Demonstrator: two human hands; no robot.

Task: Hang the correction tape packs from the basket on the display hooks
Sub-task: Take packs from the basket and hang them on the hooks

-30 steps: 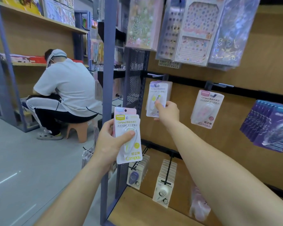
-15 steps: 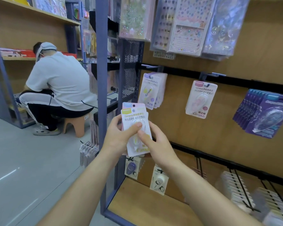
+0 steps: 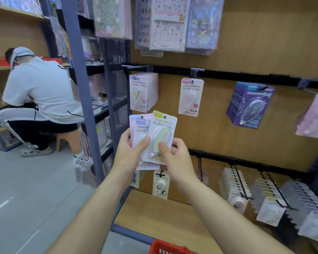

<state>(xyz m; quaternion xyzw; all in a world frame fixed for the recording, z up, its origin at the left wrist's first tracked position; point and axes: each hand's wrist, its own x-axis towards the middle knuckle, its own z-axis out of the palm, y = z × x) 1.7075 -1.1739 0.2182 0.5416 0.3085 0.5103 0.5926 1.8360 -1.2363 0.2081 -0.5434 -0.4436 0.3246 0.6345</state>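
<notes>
My left hand [image 3: 129, 153] holds a small fan of correction tape packs, a purple-labelled pack [image 3: 139, 132] in front of the rest. My right hand [image 3: 174, 156] pinches the yellow-labelled pack [image 3: 161, 138] at its lower part, tilted and slid to the right off the fan. Above them, packs with yellow tape [image 3: 142, 92] hang on a display hook [image 3: 136, 67]. A single pink pack [image 3: 190, 97] hangs on the hook to the right. The red basket [image 3: 170, 248] shows at the bottom edge.
Purple packs [image 3: 251, 105] hang further right, sticker sheets [image 3: 168, 24] above. Lower hooks carry rows of white packs [image 3: 235, 187]. A blue upright post [image 3: 81, 88] stands left of the panel. A person [image 3: 39, 94] sits on a stool in the left aisle.
My right hand left the hanging packs, came down to the fan in my left hand and pulled the yellow-labelled pack out to the right. The view shifted slightly.
</notes>
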